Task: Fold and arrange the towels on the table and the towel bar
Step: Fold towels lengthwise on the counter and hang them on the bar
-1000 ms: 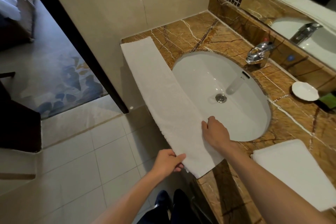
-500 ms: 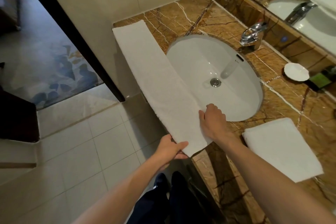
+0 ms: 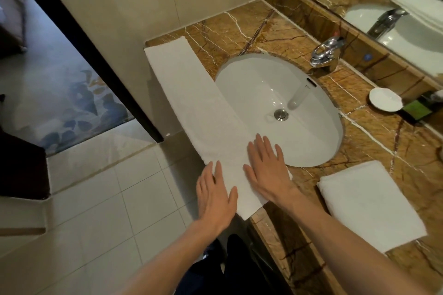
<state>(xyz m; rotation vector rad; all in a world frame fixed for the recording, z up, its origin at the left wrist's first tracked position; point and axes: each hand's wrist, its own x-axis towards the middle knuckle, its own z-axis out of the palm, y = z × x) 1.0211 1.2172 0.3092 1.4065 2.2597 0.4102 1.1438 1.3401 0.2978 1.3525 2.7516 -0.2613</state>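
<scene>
A long white towel (image 3: 201, 112), folded into a narrow strip, lies along the front edge of the brown marble counter (image 3: 239, 24), partly over the sink's near rim. My left hand (image 3: 214, 195) lies flat with fingers spread on the strip's near end, at its outer edge. My right hand (image 3: 267, 167) presses flat beside it, on the sink side of the same end. A second white towel (image 3: 370, 201), folded into a rectangle, rests on the counter to the right. No towel bar is in view.
The white oval sink (image 3: 287, 103) takes up the counter's middle, with a chrome tap (image 3: 326, 51) behind it. A small white dish (image 3: 384, 98) and a green item (image 3: 418, 108) sit at the back right below the mirror (image 3: 395, 2). The tiled floor drops off left of the counter.
Both hands let go of the towel's near end, which they were pinching, and now lie flat and open on it. The towel strip lies a little straighter along the counter edge.
</scene>
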